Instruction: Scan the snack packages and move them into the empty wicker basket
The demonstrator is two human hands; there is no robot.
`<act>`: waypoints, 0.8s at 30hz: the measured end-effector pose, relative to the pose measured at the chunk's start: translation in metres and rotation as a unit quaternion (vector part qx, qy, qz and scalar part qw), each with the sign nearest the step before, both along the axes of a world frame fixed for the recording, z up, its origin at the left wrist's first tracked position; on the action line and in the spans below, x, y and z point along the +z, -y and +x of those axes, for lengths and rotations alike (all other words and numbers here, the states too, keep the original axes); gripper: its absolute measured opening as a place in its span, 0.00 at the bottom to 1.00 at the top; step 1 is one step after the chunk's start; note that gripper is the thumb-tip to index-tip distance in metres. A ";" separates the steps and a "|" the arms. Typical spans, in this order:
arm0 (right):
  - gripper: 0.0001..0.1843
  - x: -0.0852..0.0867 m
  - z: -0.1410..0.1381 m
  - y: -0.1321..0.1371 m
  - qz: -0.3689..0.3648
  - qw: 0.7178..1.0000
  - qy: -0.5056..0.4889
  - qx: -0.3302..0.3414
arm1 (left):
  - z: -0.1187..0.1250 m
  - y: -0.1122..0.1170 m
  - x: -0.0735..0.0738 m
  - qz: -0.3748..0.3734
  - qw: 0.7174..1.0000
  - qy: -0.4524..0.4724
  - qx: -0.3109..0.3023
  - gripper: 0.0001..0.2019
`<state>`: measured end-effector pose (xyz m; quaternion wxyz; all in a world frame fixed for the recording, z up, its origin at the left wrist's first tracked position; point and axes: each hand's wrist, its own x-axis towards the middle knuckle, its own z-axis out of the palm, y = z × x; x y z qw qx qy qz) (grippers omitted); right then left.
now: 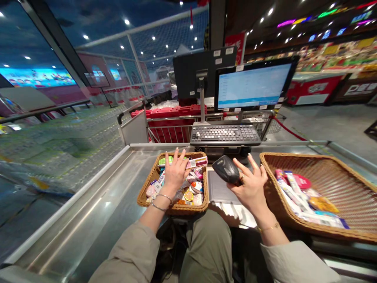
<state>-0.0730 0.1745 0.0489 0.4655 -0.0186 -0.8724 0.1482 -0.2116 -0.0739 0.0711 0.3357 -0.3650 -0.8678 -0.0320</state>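
My left hand (174, 173) is over the left wicker basket (141, 199), fingers pointing away from me. Between its thumb and fingers sits a slim pink-and-white box (198, 162), its barcode label facing up. Small packaged goods (188, 195) fill the basket beneath. In my right hand (252, 184) is a black handheld barcode scanner (226, 169), gripped with the thumb below and several fingers spread out above. The scanner's head points left toward the box. Part of the scanner's handle is hidden by my palm.
A larger wicker basket (353, 177) at right holds several packages (306, 200). Between the baskets lies a grey flat plate (220, 188). Beyond stand a keyboard (225, 133) and a lit monitor (253, 86). The metal counter (97, 208) has a raised rim.
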 end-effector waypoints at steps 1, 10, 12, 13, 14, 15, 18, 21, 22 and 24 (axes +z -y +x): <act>0.05 0.001 0.001 0.002 0.000 1.000 0.005 0.006 | 0.000 -0.004 -0.001 0.005 1.000 -0.009 -0.009 0.17; 0.05 0.004 0.003 0.013 0.005 0.999 0.018 0.039 | 0.002 -0.026 -0.004 0.026 0.998 -0.039 -0.043 0.16; 0.06 0.003 0.004 0.012 0.009 0.999 0.018 0.041 | 0.002 -0.027 -0.004 0.030 0.998 -0.043 -0.047 0.16; 0.06 0.003 0.004 0.012 0.010 0.999 0.019 0.044 | 0.002 -0.028 -0.004 0.032 0.997 -0.044 -0.048 0.16; 0.06 0.003 0.004 0.012 0.012 0.999 0.019 0.047 | 0.002 -0.028 -0.004 0.034 0.997 -0.044 -0.050 0.16; 0.07 0.002 0.004 0.012 0.013 0.999 0.019 0.050 | 0.002 -0.029 -0.003 0.036 0.997 -0.044 -0.051 0.16; 0.07 0.002 0.004 0.013 0.015 0.998 0.017 0.057 | 0.002 -0.030 -0.003 0.038 0.997 -0.046 -0.055 0.16; 0.07 0.001 0.004 0.013 0.015 0.998 0.015 0.064 | 0.002 -0.032 -0.004 0.034 0.996 -0.047 -0.060 0.16; 0.07 0.001 0.004 0.013 0.014 0.998 0.015 0.067 | 0.002 -0.032 -0.004 0.033 0.996 -0.047 -0.061 0.16; 0.08 0.000 0.005 0.012 0.013 0.997 0.012 0.071 | 0.002 -0.033 -0.005 0.035 0.997 -0.047 -0.060 0.16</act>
